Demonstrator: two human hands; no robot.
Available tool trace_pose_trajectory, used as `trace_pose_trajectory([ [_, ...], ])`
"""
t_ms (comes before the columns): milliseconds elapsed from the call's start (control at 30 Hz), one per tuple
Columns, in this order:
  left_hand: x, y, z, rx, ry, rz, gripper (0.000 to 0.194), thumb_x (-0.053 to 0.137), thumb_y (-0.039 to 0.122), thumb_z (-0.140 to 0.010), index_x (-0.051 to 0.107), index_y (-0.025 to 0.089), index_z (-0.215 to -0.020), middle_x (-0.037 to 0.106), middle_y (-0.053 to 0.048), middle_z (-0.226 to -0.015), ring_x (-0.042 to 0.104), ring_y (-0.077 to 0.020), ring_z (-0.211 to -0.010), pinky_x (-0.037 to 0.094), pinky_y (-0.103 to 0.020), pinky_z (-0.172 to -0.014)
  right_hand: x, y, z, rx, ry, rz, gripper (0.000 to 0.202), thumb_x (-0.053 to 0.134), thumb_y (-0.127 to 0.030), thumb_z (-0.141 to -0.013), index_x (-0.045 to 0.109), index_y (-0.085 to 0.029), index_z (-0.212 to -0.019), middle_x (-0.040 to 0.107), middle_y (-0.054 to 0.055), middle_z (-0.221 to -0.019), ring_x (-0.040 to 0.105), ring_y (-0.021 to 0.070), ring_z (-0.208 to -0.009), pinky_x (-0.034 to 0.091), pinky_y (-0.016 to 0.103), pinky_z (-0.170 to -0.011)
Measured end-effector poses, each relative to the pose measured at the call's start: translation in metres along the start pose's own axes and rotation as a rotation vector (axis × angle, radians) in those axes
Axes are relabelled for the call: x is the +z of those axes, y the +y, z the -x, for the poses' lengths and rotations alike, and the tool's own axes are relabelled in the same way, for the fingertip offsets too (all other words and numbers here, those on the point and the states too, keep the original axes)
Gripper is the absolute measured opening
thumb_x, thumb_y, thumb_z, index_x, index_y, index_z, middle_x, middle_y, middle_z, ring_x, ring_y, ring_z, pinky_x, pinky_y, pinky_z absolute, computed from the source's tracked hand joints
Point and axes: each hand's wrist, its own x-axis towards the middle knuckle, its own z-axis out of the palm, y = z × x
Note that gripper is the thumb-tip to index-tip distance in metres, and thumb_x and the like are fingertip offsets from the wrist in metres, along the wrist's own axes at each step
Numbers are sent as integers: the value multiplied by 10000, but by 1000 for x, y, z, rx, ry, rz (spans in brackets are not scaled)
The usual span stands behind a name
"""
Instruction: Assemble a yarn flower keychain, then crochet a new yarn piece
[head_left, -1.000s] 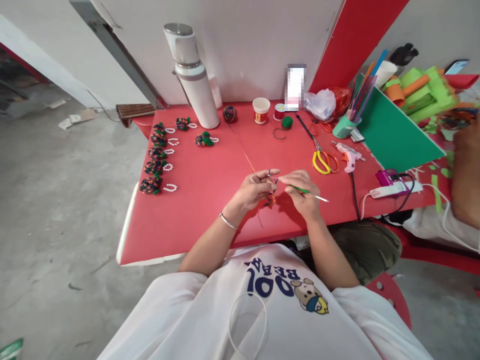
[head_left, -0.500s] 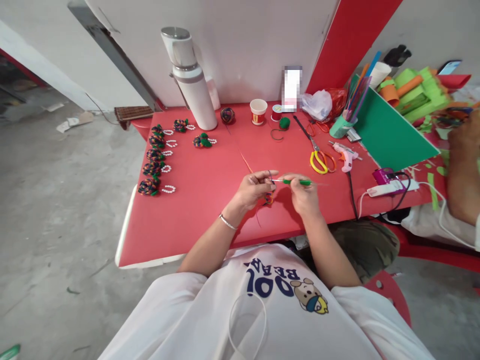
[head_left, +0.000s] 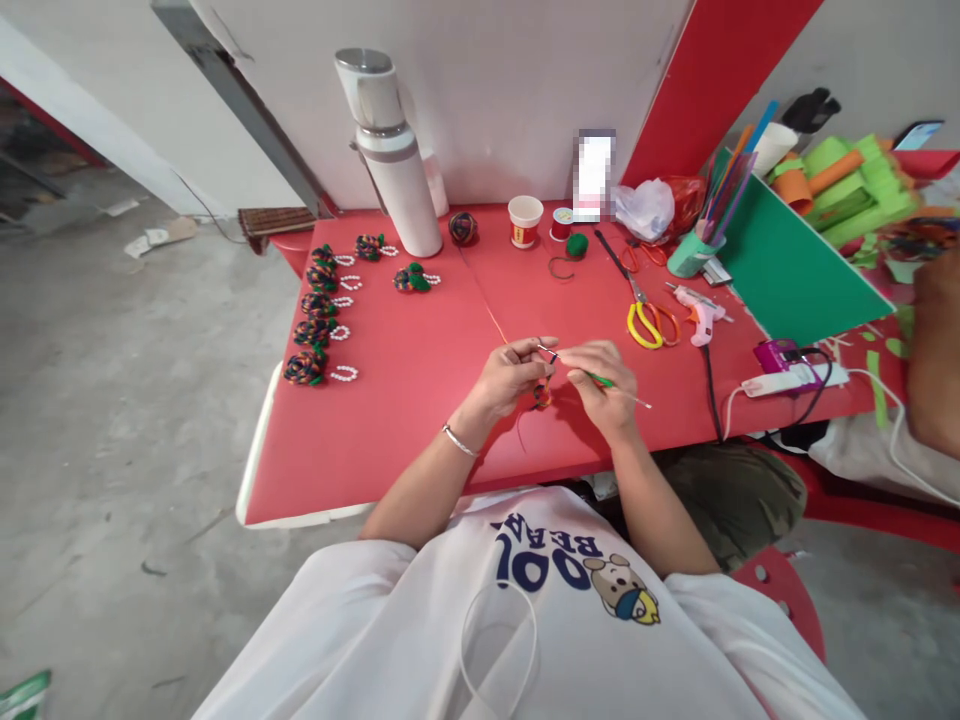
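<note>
Between the fingers of my left hand (head_left: 512, 377) is a small multicoloured crochet piece (head_left: 541, 395), which hangs below the fingertips. My right hand (head_left: 606, 388) grips a crochet hook (head_left: 602, 380) with a green handle. The hook's metal tip reaches the yarn at my left fingertips, and its back end sticks out to the right, pointing down. A thin strand runs from my left hand up to a dark multicoloured yarn ball (head_left: 463, 229) at the back of the red table (head_left: 405, 430).
Several knitted pieces with bead loops (head_left: 305, 367) line the left side. A white flask (head_left: 405, 190), paper cup (head_left: 525, 222) and green yarn ball (head_left: 577, 245) stand behind. Scissors (head_left: 645, 322), a pink glue gun (head_left: 703, 318) and power strip (head_left: 795, 378) lie right. A person's arm (head_left: 934, 350) is far right.
My right hand has turned, so the hook now slants down to the right instead of lying nearly level. The whole view has shifted slightly. My left hand keeps its hold.
</note>
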Motion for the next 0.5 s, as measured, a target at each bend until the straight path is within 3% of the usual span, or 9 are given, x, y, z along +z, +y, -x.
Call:
trace_pose_trajectory([
  [233, 2, 2, 1, -4, 17, -21, 381, 859, 136, -597, 805, 108, -973, 604, 40, -584, 455, -45, -452, 361, -223, -494, -44, 1, -28, 107, -145, -88, 201, 668, -414, -1011, 815, -321, -911, 817, 12, -890, 712, 234, -940, 583, 463, -920],
  [333, 4, 3, 1, -33, 36, -18, 323, 865, 139, -553, 813, 114, -871, 614, 25, -571, 458, -49, -448, 314, -212, -464, -42, 4, -26, 174, -132, -208, 221, 669, -411, -1012, 815, -310, -881, 787, 24, -854, 713, 230, -941, 587, 442, -894],
  [500, 1, 6, 0, -60, 25, -6, 281, 858, 130, -550, 820, 122, -828, 608, 24, -545, 308, -8, -403, 159, -204, -426, -27, 16, -16, 296, -12, -384, 271, 660, -460, -1015, 798, -305, -841, 774, 17, -810, 724, 218, -869, 602, 422, -830],
])
